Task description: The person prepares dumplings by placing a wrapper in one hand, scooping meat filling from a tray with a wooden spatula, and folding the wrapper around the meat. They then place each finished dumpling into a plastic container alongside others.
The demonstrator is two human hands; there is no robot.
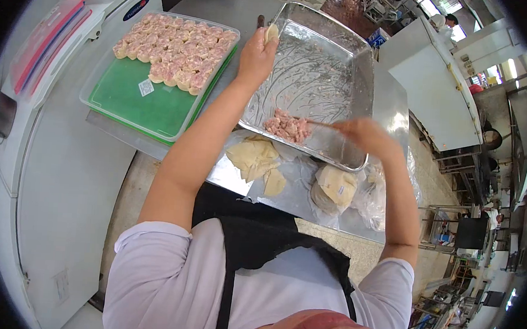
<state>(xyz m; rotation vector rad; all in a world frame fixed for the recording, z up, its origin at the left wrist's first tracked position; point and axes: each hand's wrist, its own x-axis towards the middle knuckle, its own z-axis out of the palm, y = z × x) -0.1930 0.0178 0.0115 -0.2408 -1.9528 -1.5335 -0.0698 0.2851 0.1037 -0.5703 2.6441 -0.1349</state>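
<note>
Plainly, in the head view, the left hand [258, 55] at twelve o'clock is clamped on a pale, thin, round dough wrapper [272, 32]. The right hand [362, 135], blurred at two o'clock, grips a slim brown stick-like tool [320, 124] reaching lumpy pink minced meat [285, 127], at seven o'clock in a shiny, smeared rectangular metal pan [318, 65]. Toward ten o'clock, plump meat-topped dumplings [174, 50] crowd a clear plastic tray [140, 106].

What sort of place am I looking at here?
Probably a commercial kitchen: there's a steel worktable, a large metal tray holding what looks like raw minced filling, and many rows of filled dumplings.
</note>
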